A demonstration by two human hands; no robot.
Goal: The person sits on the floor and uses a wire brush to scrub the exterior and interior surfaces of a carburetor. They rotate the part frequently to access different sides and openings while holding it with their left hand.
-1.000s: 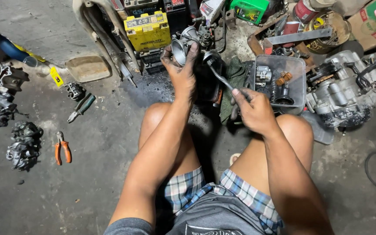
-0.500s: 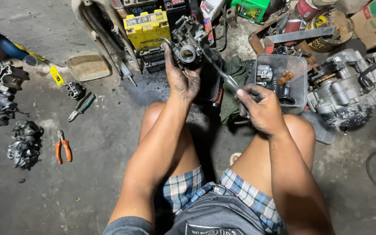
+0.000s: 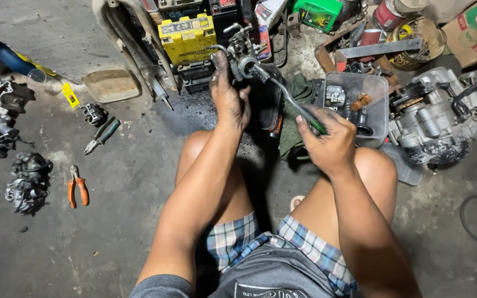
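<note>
Grey cast-metal carburettor body [image 3: 242, 55] is held raised above the oily floor [image 3: 111, 232] in the closed grip of the left hand [image 3: 228, 99]. A green-handled metal screwdriver [image 3: 288, 99] is clenched in the right hand [image 3: 329, 146], its tip at the carburettor. Square tip seating and a steadied carburettor seem advisable.
</note>
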